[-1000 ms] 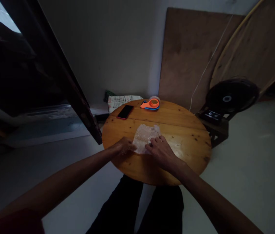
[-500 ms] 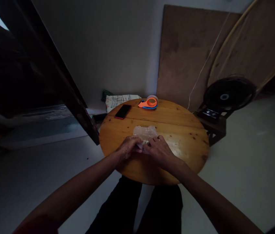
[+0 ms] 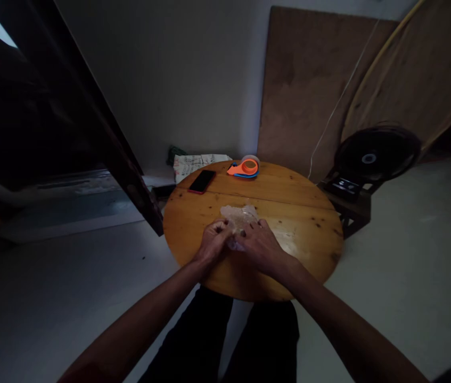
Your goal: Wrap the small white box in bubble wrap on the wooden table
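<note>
Pinching the near edge of the clear plastic sheet (image 3: 239, 217), your left hand (image 3: 212, 242) and right hand (image 3: 260, 246) sit side by side with fingers curled onto it. The sheet lies crumpled near the middle of the round wooden table (image 3: 309, 234), its long axis running roughly 9 to 3 o'clock, the free edge toward 12. At 12 o'clock sits an orange tape dispenser (image 3: 244, 168); at 11, a phone (image 3: 202, 181).

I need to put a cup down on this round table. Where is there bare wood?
Bare table right of the right hand, and left between the phone and left hand. Crowded at centre, where both hands press the plastic sheet, and by the tape dispenser.
</note>
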Motion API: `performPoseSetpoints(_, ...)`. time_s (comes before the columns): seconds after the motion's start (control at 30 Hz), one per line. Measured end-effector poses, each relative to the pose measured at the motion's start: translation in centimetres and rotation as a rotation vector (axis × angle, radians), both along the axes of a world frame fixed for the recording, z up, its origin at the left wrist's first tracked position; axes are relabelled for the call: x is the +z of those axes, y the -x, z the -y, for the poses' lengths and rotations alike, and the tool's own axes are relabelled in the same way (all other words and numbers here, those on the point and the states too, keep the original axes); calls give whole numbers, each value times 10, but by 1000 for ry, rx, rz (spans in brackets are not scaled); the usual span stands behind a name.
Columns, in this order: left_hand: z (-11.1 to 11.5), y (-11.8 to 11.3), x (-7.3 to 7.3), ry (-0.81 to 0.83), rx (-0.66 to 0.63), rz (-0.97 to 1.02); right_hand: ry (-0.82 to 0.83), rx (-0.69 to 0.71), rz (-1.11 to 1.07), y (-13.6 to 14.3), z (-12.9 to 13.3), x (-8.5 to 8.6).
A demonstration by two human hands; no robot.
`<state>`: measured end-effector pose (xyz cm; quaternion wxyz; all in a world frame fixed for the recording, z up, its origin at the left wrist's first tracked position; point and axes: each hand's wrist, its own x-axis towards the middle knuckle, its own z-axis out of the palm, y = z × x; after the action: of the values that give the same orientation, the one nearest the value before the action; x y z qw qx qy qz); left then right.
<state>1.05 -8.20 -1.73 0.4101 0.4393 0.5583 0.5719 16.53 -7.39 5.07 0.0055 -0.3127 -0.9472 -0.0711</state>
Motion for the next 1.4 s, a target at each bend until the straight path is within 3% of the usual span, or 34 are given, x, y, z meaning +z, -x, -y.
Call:
performPoseSetpoints(0.33,2,-10,15,-13,-58,177,22,-37,-24,-5,-7,-9)
performPoseSetpoints(0.57,-2,-11,14,-74,-144,3,86,-111,-177,-13,-6,-13)
performPoseSetpoints(0.8,4,-14,29,-75,-270,-186,176,-155,-333,-19,-9,-25)
performPoseSetpoints(0.93,8,-13,23,-170,-299,-235,263,-159,-416,-21,-11,-26)
performPoseSetpoints(1.07,8,-19,13,-185,-243,-445,308,-137,-496,-25,-8,-23)
performPoseSetpoints(1.2,9,-26,12,-282,-245,-659,389,-95,-563,-38,-6,-15)
performPoseSetpoints(1.3,10,-29,13,-322,-262,-769,365,-126,-572,-46,-15,-1)
performPoseSetpoints(1.4,11,-31,11,-335,-271,-835,258,-194,-466,-32,-29,24)
